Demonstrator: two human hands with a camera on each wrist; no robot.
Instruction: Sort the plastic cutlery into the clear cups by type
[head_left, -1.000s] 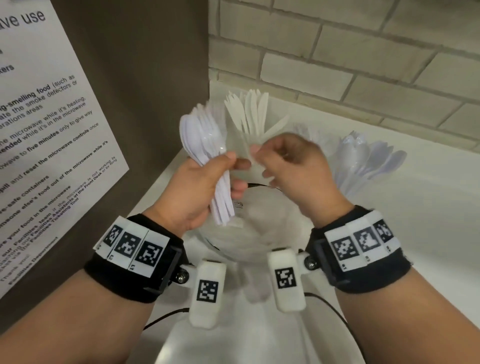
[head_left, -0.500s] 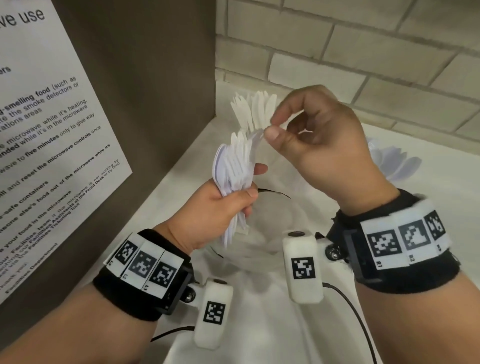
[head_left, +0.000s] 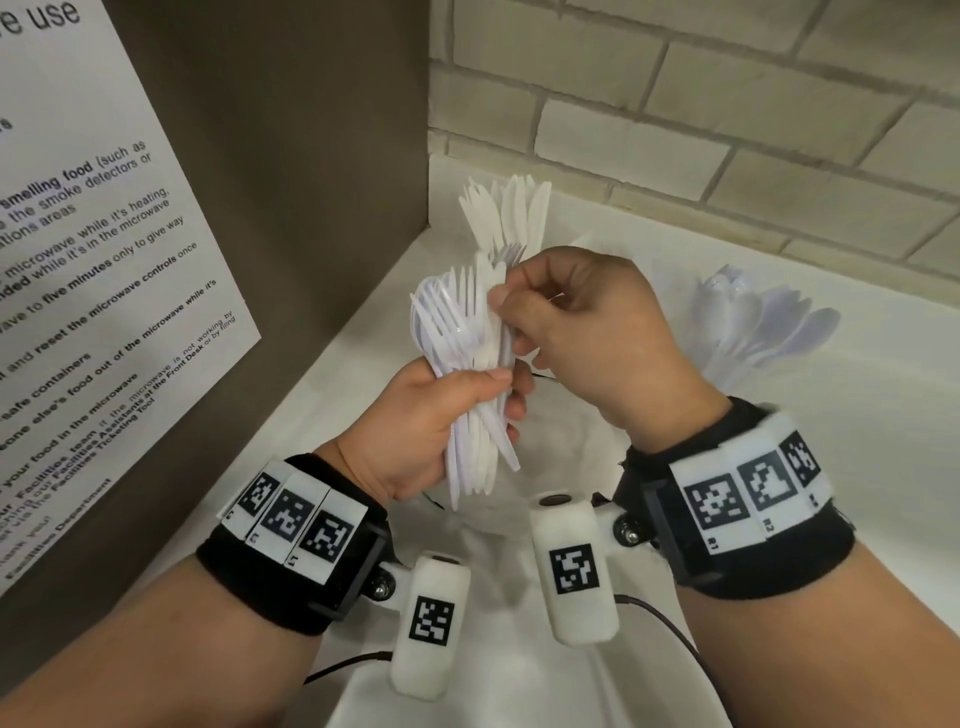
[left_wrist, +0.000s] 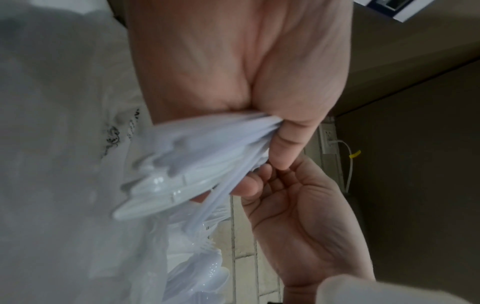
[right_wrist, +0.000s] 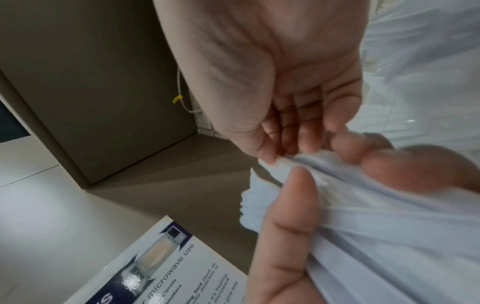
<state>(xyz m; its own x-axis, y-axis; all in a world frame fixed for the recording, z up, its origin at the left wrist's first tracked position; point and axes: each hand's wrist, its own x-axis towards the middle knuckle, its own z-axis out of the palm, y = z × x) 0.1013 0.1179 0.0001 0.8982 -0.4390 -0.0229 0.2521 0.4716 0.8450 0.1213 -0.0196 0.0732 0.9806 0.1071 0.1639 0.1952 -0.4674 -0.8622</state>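
Your left hand (head_left: 426, 426) has its grip wrapped around the cutlery bundle (head_left: 467, 364); your right hand (head_left: 587, 338) grip pinches one piece at its top.

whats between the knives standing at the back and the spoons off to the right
In the head view, the right hand sits in front of that gap, pinching at the bundle of cutlery gripped by the left hand. Between knives and spoons, only bare white counter shows.

Microwave-use notice (head_left: 93, 291) posted on brown cabinet panel (head_left: 311, 156), left of frame. Pale brick wall (head_left: 727, 119) across upper right. Wall outlet (left_wrist: 327, 139) with white cable, yellow tag, at right.
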